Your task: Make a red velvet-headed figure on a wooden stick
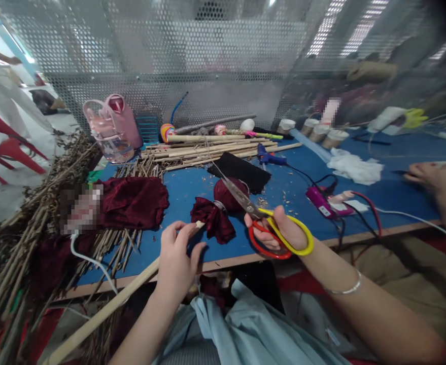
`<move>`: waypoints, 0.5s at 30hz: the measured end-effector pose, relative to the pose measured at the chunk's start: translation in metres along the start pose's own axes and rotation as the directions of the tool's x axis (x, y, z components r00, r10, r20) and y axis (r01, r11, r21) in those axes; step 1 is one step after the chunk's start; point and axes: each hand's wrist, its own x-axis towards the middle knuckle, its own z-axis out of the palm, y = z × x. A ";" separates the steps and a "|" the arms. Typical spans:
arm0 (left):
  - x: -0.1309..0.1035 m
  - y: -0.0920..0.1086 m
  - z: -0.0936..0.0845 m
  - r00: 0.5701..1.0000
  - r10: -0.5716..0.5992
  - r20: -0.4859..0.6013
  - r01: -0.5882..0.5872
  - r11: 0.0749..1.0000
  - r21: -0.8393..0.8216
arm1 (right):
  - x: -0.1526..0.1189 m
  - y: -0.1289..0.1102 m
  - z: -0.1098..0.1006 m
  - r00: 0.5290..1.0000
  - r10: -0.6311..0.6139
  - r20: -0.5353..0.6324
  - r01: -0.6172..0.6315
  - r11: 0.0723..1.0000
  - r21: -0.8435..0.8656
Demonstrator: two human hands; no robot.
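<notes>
My left hand (177,256) is closed around a long pale wooden stick (101,312). The stick slants up from the lower left, and its tip shows just past my fingers, beside a gathered maroon cloth bundle (220,229). Beyond the tied neck, the bundle swells into a round maroon ball (223,196) lying on the blue table. Scissors (248,205) with one red and one yellow handle are in my right hand (281,230). Their blades point up and left, over the ball. Whether the blades touch the cloth is unclear.
Folded maroon cloth (135,203) and dry stalks (28,213) lie to the left. Pale sticks (207,151), a black cloth (240,172) and a blue glue gun (270,156) sit behind. A purple power strip (319,204) with cables and another person's hand (424,172) are at right.
</notes>
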 end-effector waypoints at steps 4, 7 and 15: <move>0.017 -0.001 0.004 0.986 -0.041 0.162 0.027 0.996 0.087 | -0.011 0.001 -0.004 1.000 -0.006 0.014 0.005 0.997 0.071; 0.023 0.000 -0.002 0.976 -0.084 0.200 0.081 0.996 0.021 | -0.018 -0.004 -0.008 0.999 -0.011 0.039 0.007 0.995 0.099; 0.010 -0.002 -0.013 0.932 -0.229 0.281 0.247 0.968 -0.032 | -0.030 -0.005 -0.019 0.989 0.083 0.123 -0.091 0.994 0.062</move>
